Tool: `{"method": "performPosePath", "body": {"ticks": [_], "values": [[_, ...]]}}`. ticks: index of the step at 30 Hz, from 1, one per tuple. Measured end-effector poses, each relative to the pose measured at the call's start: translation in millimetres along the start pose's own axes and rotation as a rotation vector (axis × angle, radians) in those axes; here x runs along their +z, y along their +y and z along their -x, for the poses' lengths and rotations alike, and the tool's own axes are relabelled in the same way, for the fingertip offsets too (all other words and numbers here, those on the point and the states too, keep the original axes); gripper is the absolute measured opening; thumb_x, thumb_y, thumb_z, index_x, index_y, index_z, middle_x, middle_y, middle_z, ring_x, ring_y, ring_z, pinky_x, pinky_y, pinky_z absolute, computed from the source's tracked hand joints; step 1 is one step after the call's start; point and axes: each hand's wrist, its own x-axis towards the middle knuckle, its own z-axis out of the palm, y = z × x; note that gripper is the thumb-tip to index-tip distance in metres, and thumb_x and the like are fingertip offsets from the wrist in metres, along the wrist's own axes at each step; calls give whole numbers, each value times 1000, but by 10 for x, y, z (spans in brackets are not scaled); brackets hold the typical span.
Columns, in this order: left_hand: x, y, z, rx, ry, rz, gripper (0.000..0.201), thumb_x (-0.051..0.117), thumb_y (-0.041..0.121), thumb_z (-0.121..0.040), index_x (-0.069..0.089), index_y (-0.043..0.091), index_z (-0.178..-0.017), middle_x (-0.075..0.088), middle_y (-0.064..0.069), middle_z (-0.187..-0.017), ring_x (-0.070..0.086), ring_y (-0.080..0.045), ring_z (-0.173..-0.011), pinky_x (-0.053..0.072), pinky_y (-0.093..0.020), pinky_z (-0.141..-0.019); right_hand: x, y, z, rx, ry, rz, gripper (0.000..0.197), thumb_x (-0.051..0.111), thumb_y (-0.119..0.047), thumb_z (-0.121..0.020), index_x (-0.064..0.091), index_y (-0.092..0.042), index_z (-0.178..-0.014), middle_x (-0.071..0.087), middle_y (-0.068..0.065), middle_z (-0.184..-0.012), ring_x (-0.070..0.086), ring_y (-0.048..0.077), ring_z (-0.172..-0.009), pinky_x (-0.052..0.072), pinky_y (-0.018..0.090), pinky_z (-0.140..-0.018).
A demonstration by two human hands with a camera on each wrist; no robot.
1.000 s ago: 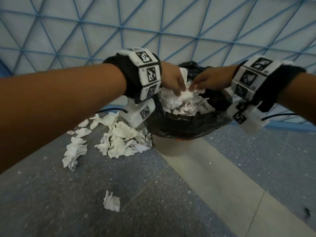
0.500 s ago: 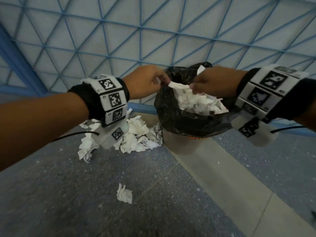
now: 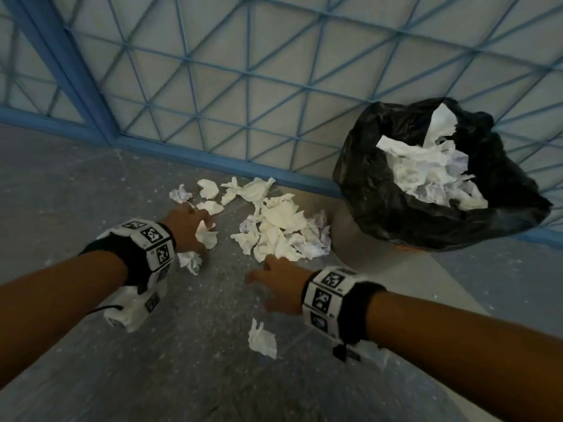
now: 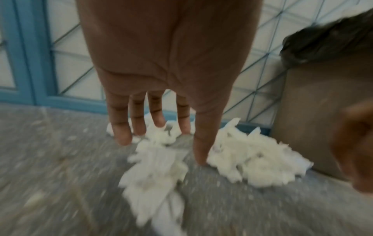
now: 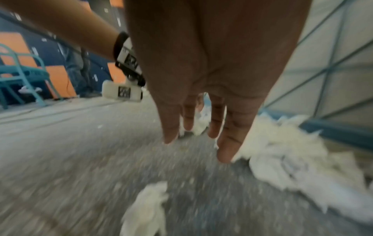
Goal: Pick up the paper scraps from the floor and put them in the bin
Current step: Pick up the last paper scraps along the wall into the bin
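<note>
- Both hands have left the bin's mouth, where they were a second ago, and now reach down toward the floor; the head view has swung down with them, so the bin sits at the upper right instead of the middle.
- The left hand (image 3: 189,226) is low over the scattered scraps on the left side, fingers straight and spread, holding nothing; its wrist view shows the fingertips (image 4: 123,137) just above or at the white paper, and whether they touch it is not clear through the blur.
- The right hand (image 3: 283,284) is also spread and empty, its fingertips (image 5: 228,151) at the near edge of the main heap of paper scraps (image 3: 283,226).
- That heap lies on the grey floor (image 3: 91,193) just beside the base of the bin (image 3: 359,239), against the blue-framed wall panel (image 3: 243,86).
- A few looser scraps (image 3: 208,188) lie to the heap's left, one crumpled scrap (image 3: 190,261) sits just by the left wrist, and a lone piece (image 3: 262,339) lies nearer the person, apart from the rest.
- The black liner (image 3: 380,190) of the bin is already heaped with white paper (image 3: 432,175), reaching about to its rim.
- Judged from this, the task is partly done: a good load is binned, but the heap, the loose scraps and the lone piece are left.
- The next grab looks like a two-handed scoop of the heap; room in the bin may be tight.
</note>
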Motion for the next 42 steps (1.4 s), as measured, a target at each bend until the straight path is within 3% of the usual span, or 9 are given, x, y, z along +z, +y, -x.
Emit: {"method": "performPosePath", "body": {"ticks": [6, 12, 15, 18, 23, 26, 30, 37, 42], "values": [[507, -198, -139, 59, -39, 11, 68, 70, 28, -73, 35, 41, -130, 28, -13, -146, 33, -36, -131, 35, -42, -109, 711, -117, -142, -81, -96, -13, 54, 52, -6, -90, 34, -13, -141, 25, 22, -145, 32, 42, -130, 35, 49, -104], [171, -100, -346, 53, 276, 460, 27, 68, 20, -81, 66, 2, -101, 65, -20, -109, 60, -32, -103, 42, -29, -80, 293, -6, -476, -127, 255, -96, 29, 48, -2, -92, 51, -1, -120, 49, 20, -125, 50, 32, -115, 42, 36, -94], [-119, -191, -629, -34, 506, 639, 28, 65, 11, -81, 62, 0, -106, 60, -25, -116, 59, -38, -106, 47, -40, -89, -112, 64, -705, -75, 469, -85, 29, 53, -8, -90, 55, -6, -119, 46, 16, -126, 41, 31, -120, 40, 39, -97], [-204, -251, -929, -118, 478, 546, 52, 65, 31, -82, 50, 5, -124, 46, -24, -135, 47, -39, -122, 39, -44, -103, -428, 143, -889, 74, 558, 18, 29, 58, -18, -87, 61, -15, -116, 37, 11, -138, 29, 34, -128, 34, 43, -105], [-118, -215, -1247, -89, 333, 412, 102, 59, 69, -63, 22, 19, -143, 24, -9, -153, 25, -32, -141, 13, -54, -117, -643, 390, -1164, 277, 469, -202, 24, 64, -31, -81, 67, -26, -104, 12, 0, -156, 3, 43, -141, 10, 60, -114], [-65, -224, -1308, -99, 260, 243, 85, 57, 56, -79, 13, 27, -146, 5, -2, -159, 13, -27, -146, 6, -53, -118, -681, 543, -1321, 307, 328, -183, 30, 65, -32, -82, 64, -30, -111, 2, -4, -159, -9, 42, -143, 1, 65, -113], [51, -304, -1300, -36, 269, 187, 61, 56, 33, -88, 29, 24, -142, 19, -8, -155, 23, -33, -141, 14, -47, -117, -681, 636, -1527, 219, 237, 7, 36, 61, -34, -83, 59, -30, -119, 2, -2, -160, -12, 33, -146, -8, 64, -111], [247, -259, -1154, 5, 333, 92, 44, 56, 5, -84, 50, 17, -127, 40, -11, -141, 38, -40, -126, 37, -53, -104, -669, 523, -1557, 214, 221, -105, 31, 51, -32, -84, 57, -20, -111, 61, 12, -119, 57, 34, -112, 44, 43, -101], [203, -141, -982, 75, 427, 466, 33, 50, -3, -85, 62, 0, -116, 56, -24, -127, 53, -38, -116, 40, -37, -98, -628, 415, -1419, 179, 232, -115, 30, 55, -22, -86, 58, -11, -113, 61, 15, -121, 58, 32, -109, 48, 36, -93]]}}
